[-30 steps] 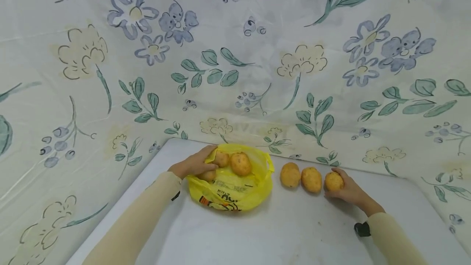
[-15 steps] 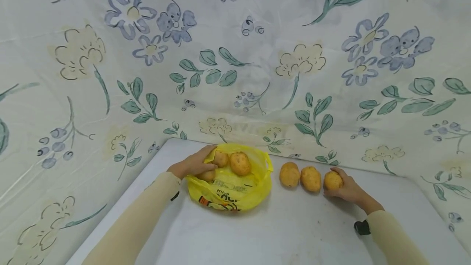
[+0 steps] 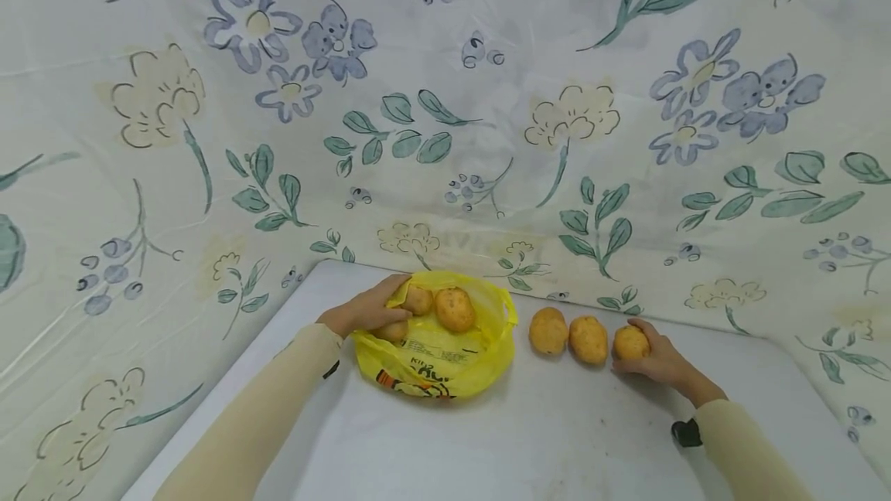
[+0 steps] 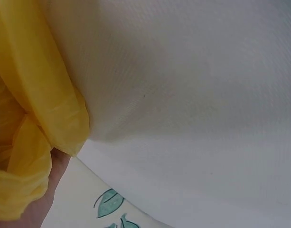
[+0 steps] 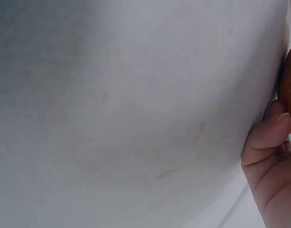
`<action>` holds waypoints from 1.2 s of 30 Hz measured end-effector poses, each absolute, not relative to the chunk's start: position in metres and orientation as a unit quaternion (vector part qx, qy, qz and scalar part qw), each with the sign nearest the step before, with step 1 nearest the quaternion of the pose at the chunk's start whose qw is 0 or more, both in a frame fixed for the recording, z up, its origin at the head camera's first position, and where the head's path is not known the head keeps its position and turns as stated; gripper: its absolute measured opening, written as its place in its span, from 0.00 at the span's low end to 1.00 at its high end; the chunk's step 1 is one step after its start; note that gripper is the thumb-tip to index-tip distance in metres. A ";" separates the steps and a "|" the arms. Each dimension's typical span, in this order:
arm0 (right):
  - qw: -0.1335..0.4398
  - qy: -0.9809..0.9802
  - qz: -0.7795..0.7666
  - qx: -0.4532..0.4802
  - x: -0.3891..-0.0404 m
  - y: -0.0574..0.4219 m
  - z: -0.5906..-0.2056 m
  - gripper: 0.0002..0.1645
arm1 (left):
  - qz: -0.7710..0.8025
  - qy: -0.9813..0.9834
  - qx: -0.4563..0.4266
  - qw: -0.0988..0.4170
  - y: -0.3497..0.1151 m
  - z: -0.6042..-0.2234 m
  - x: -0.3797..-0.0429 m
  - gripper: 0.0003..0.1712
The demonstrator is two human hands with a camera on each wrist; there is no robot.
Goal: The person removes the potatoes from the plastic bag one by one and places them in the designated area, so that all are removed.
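A yellow plastic bag point(image 3: 480, 377) with dark print lies with its mouth spread wide, and several potatoes point(image 3: 455, 310) show inside it. My left hand point(image 3: 365, 313) grips the bag's left rim, its thumb lying over the potato at that side. In the left wrist view the yellow bag point(image 4: 45, 80) hides most of the hand point(image 4: 52, 183). To the right, my right hand point(image 3: 657, 359) holds a potato point(image 3: 631, 343) at the table surface, fingers behind it and thumb in front. The right wrist view catches the thumb side of the hand point(image 5: 273, 161) against that potato point(image 5: 290, 90).
Two more potatoes, one near the bag point(image 3: 548, 332) and one in the middle point(image 3: 588, 340), stand in a row left of the held one. The white table point(image 3: 487, 447) ends at the back against a floral sheet point(image 3: 445, 99). Small dark specks mark its surface.
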State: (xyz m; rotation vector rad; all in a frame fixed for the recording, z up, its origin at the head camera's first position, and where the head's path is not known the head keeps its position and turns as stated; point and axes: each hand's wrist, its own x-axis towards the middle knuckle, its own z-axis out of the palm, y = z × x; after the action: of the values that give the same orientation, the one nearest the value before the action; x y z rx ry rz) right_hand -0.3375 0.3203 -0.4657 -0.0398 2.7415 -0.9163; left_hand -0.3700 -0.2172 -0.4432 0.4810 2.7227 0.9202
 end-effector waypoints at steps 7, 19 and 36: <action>0.125 0.942 -0.311 -0.014 -0.335 0.321 -0.468 0.66 | 0.310 0.929 0.169 0.110 -0.215 -0.444 -0.372 0.46; 0.121 0.943 -0.309 -0.022 -0.333 0.321 -0.464 0.68 | 0.312 0.929 0.159 0.118 -0.217 -0.445 -0.373 0.47; 0.002 0.986 -0.165 0.008 -0.317 0.339 -0.437 0.58 | 0.309 0.932 0.149 0.120 -0.218 -0.441 -0.368 0.47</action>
State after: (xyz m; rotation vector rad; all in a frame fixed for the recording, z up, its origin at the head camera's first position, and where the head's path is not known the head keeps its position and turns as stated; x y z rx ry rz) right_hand -0.3171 0.3387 -0.4368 0.0241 3.0953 -0.5188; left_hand -0.3682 -0.2176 -0.4413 0.4364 2.7230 0.9020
